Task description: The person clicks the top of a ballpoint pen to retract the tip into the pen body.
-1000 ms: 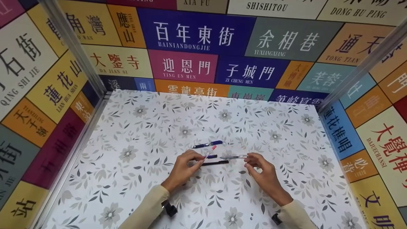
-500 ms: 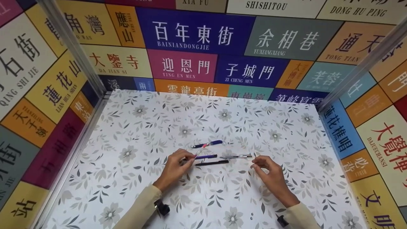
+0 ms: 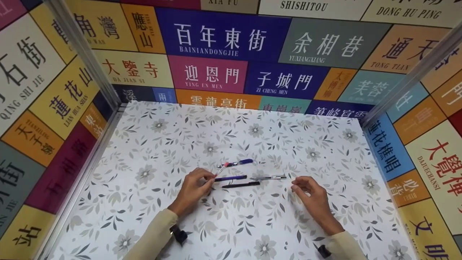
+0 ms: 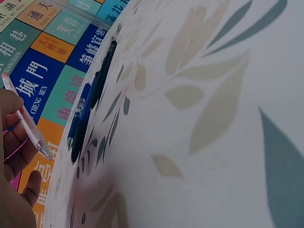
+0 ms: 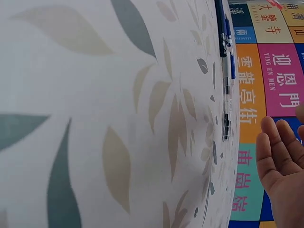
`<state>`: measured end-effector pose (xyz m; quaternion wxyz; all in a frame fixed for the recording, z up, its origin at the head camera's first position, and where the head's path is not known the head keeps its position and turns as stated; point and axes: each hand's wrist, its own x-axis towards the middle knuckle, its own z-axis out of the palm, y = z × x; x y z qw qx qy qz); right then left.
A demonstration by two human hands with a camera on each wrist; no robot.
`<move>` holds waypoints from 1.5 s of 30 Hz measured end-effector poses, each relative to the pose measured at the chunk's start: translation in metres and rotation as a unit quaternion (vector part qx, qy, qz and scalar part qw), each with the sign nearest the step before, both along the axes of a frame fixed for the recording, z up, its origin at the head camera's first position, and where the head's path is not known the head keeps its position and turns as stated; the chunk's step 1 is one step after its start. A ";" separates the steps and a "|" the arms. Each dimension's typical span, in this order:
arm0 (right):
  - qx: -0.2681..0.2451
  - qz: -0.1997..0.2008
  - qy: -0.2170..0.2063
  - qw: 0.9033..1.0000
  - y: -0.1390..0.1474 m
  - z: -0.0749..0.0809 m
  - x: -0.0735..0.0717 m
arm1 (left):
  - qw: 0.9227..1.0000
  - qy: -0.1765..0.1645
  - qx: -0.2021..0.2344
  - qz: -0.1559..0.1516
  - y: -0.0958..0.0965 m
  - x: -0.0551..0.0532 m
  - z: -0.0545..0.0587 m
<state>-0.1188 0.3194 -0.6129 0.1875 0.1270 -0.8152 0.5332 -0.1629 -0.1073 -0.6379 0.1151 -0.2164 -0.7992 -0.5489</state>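
Pink tips the slim, clear pen pinched in the left hand, held slantwise above the tabletop, well apart from its far edge and about midway between its side edges. That hand has just drawn toward the left edge, baring more of the purple pen and the black pen lying beside it. Beyond them, toward the far edge, lies the blue pen; whether the pink end touches it, I cannot tell. The grey-clear pen lies on the side toward the right edge. The right hand has backed off from it, fingers loosely bent and holding nothing, so this pen seems released, leaving only the pink-tipped one in hand.
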 end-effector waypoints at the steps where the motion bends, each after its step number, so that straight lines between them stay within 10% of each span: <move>1: -0.001 -0.001 0.000 1.000 -0.001 0.004 0.002 | 1.000 -0.001 -0.003 0.002 -0.001 -0.001 0.000; 18: 0.004 -0.013 -0.008 1.000 0.022 -0.006 0.001 | 0.999 -0.017 -0.004 0.031 -0.026 -0.008 -0.015; 27: 0.007 -0.031 -0.015 0.999 0.017 0.004 0.007 | 0.994 -0.088 -0.010 0.059 -0.037 -0.010 -0.016; 45: -0.036 -0.062 -0.062 0.996 0.025 0.009 0.009 | 0.992 -0.028 -0.111 0.050 -0.054 -0.024 -0.019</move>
